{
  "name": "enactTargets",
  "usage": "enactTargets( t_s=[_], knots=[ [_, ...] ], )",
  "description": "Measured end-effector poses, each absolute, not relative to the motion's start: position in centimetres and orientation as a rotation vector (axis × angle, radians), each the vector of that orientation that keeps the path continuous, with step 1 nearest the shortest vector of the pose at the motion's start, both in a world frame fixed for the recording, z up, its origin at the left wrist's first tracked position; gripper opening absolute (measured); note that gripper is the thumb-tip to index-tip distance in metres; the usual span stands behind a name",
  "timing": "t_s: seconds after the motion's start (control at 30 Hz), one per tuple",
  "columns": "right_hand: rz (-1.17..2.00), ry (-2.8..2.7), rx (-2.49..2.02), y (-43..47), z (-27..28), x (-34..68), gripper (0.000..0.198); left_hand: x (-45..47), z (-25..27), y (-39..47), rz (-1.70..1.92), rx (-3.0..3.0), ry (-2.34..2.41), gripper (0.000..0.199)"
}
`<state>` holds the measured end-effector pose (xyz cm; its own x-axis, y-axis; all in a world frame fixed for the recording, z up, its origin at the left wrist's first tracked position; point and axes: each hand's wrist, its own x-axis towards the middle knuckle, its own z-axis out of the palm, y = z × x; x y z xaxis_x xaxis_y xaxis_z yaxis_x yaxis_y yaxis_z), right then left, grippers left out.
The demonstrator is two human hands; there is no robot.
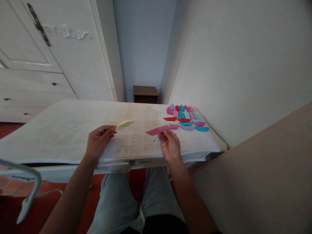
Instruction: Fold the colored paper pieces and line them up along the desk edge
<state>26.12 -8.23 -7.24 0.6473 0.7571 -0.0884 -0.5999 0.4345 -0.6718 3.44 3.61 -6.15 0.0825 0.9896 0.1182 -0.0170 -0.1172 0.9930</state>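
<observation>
My left hand (100,139) pinches one end of a yellow folded paper boat (125,123), holding it over the middle of the white table. In my right hand (170,144) is a pink folded paper boat (155,131), gripped at its right end between thumb and fingers. Just beyond it lies a magenta paper boat (173,127), partly covered by my fingers. Several flat paper boats in red, green, blue and purple, such as a blue one (202,129), lie in rows to the right. Behind them are smaller folded pieces with pointed tops (181,114) in pink, red and blue.
The white table (73,130) has a worn, stained top and drawers along its front edge. A wall (231,65) rises close on the right. A white wardrobe (73,65) stands behind on the left, a brown box-like shelf (145,91) beyond the table, and a pale metal frame (34,185) at lower left.
</observation>
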Motion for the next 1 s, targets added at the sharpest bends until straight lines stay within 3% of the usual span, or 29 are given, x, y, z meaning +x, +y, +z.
enactTargets(
  t_s=[0.47, 1.0],
  knots=[
    [0.476, -0.372, -0.940, -12.9, -6.8, 37.0, 0.026, 3.6, -5.4, 3.1, 1.251, 1.176, 1.114, 0.028],
    [-0.006, -0.549, -1.786, -16.0, -9.3, 45.7, 0.034, 3.6, -6.0, 3.5, 1.264, 1.227, 1.132, 0.027]
  ],
)
